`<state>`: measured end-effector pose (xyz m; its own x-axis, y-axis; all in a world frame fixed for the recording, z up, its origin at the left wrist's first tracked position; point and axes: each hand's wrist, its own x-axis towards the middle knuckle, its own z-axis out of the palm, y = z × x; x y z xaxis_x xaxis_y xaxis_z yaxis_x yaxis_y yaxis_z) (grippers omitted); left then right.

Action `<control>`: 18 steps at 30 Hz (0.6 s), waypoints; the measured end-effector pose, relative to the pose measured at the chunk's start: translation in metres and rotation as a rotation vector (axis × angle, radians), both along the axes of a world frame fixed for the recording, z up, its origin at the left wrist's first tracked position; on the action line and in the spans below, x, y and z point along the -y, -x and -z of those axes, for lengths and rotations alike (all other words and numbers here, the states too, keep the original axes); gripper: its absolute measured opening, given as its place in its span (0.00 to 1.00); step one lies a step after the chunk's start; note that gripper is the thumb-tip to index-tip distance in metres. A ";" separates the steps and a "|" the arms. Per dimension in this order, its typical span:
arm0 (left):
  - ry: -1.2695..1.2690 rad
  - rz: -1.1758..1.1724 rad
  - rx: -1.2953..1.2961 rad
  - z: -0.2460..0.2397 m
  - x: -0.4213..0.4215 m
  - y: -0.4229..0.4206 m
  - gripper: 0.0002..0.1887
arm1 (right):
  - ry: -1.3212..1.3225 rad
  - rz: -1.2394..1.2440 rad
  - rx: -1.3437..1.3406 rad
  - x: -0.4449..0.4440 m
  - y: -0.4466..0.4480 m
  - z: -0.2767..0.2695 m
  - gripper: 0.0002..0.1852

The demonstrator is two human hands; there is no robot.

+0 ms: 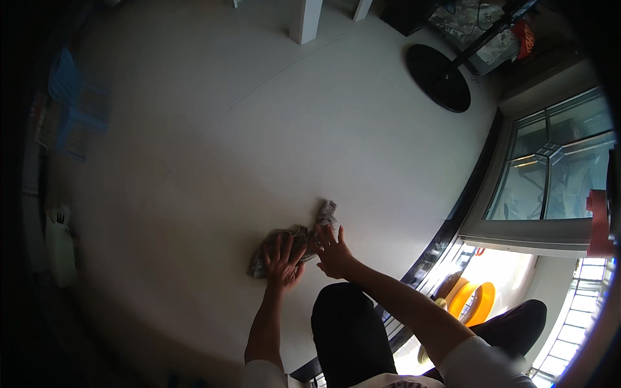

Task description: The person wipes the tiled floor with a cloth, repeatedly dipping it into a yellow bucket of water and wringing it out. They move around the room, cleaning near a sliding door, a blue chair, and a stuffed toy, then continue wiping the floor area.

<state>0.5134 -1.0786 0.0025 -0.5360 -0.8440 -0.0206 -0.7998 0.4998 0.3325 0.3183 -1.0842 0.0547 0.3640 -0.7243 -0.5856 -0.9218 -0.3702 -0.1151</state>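
Note:
A crumpled grey-brown patterned cloth point(259, 258) lies on the pale smooth floor point(286, 121) in front of my knees. My left hand point(284, 264) rests palm down on the wide left part of the cloth, its fingers spread. On the right, my right hand point(334, 254) reaches over the narrower end of the cloth with fingers apart and tips touching it. A twisted tail of cloth sticks out beyond the right fingertips. Neither hand is closed around the fabric.
To the right, a glazed door panel point(548, 160) stands beside a dark threshold strip point(436, 237). A round black stand base point(439, 77) is at upper right. A white furniture leg point(306, 22) stands at the top. Blue plastic chair point(73, 102) and pale container point(60, 252) are left.

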 end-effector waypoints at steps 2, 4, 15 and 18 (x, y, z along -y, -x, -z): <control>0.034 -0.007 -0.021 0.004 0.000 0.003 0.27 | -0.037 0.014 -0.010 0.004 -0.002 0.001 0.42; 0.061 -0.017 -0.017 0.009 -0.003 -0.001 0.28 | -0.034 -0.008 0.013 0.004 -0.002 0.003 0.42; -0.248 0.091 0.201 0.012 0.046 -0.012 0.34 | 0.019 -0.598 -0.044 0.099 0.005 0.026 0.47; -0.349 0.004 0.180 0.006 0.056 0.001 0.35 | 0.033 -0.699 -0.043 0.120 0.008 0.033 0.48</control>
